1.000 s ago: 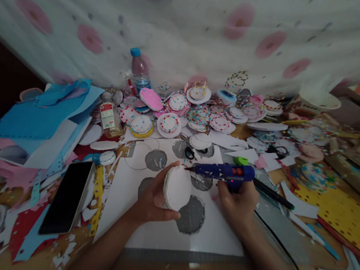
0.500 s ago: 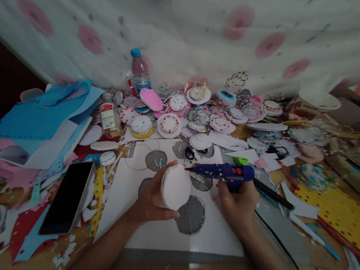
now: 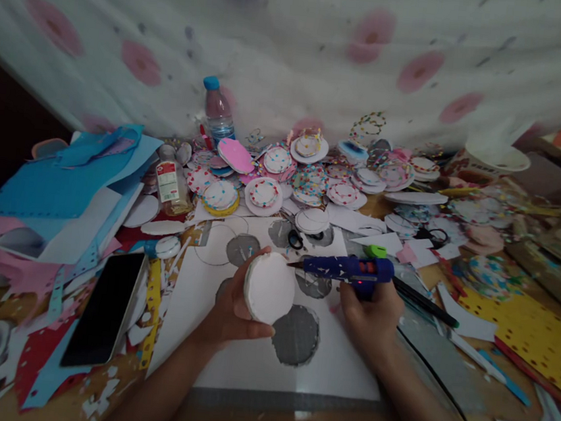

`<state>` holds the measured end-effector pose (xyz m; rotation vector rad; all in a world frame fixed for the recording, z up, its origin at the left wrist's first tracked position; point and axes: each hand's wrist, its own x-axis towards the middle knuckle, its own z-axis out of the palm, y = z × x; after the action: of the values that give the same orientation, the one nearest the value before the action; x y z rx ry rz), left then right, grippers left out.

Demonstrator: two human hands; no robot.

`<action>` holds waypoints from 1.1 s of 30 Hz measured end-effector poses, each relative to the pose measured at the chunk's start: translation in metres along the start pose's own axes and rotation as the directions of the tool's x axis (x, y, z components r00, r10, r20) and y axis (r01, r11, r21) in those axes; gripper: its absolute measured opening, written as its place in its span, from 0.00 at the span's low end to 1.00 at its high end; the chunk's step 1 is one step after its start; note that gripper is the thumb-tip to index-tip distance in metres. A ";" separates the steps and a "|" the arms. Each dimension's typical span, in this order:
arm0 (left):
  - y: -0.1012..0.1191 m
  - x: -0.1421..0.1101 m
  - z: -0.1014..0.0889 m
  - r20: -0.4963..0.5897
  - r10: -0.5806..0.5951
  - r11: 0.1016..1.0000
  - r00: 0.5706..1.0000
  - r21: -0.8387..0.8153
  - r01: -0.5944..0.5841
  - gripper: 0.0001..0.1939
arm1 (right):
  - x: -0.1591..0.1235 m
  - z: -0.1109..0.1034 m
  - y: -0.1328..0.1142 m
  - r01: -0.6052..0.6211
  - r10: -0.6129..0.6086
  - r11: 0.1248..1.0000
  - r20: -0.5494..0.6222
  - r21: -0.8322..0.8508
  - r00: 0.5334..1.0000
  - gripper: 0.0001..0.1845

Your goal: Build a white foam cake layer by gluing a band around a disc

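Held up by its edge, a round white disc (image 3: 270, 287) is gripped between the thumb and fingers of my left hand (image 3: 230, 318). A blue hot glue gun (image 3: 339, 268) is in my right hand (image 3: 372, 315), its red light lit. The nozzle points left and lies at the disc's upper right edge; I cannot tell whether it touches. Under both hands lies a white sheet (image 3: 226, 367) with several round holes cut out, showing a grey surface (image 3: 298, 336) beneath. Part of the disc's left edge is behind my fingers.
Several decorated paper discs (image 3: 263, 194) are heaped along the back. A black phone (image 3: 105, 309) lies at the left among paper scraps, near a glue bottle (image 3: 171, 183). Black-handled scissors (image 3: 296, 239) rest behind the sheet. The gun's cord (image 3: 435, 381) runs off at the lower right.
My left hand has shifted slightly left with the white disc, turning it a little. The glue gun has barely moved, a touch to the left.
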<state>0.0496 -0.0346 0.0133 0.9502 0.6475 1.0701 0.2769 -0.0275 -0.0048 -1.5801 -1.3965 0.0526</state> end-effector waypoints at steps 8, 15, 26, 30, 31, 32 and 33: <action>-0.001 -0.001 -0.003 -0.064 -0.015 1.000 0.998 0.009 0.016 0.52 | -0.001 -0.001 0.000 0.024 -0.024 1.000 0.015 -0.010 1.000 0.05; 0.001 -0.001 -0.002 -0.102 -0.042 0.999 0.994 -0.017 0.040 0.51 | 0.002 -0.001 -0.002 0.077 -0.077 0.997 -0.004 -0.028 0.997 0.04; 0.003 0.002 -0.001 -0.110 -0.023 0.998 0.994 -0.056 0.017 0.52 | -0.001 -0.002 0.002 0.035 -0.035 0.999 0.020 -0.035 0.999 0.04; 0.002 0.002 -0.002 -0.107 -0.010 0.999 0.994 -0.039 0.006 0.53 | 0.000 -0.003 0.001 0.022 -0.022 1.000 0.030 -0.015 0.999 0.04; 0.001 0.002 -0.002 -0.107 -0.008 0.999 0.994 -0.039 0.004 0.54 | 0.000 -0.003 0.001 0.024 -0.023 1.000 0.033 -0.011 0.999 0.04; 0.001 0.002 -0.002 -0.105 -0.011 0.999 0.994 -0.041 0.006 0.54 | 0.000 -0.003 0.001 0.029 -0.028 1.000 0.033 -0.011 0.999 0.04; 0.000 0.002 -0.002 -0.106 -0.012 0.999 0.994 -0.046 0.008 0.55 | 0.000 -0.003 0.001 0.033 -0.032 0.999 0.030 -0.014 0.999 0.04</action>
<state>0.0483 -0.0318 0.0123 0.8541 0.7120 1.1279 0.2800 -0.0290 -0.0040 -1.5739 -1.4484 0.0465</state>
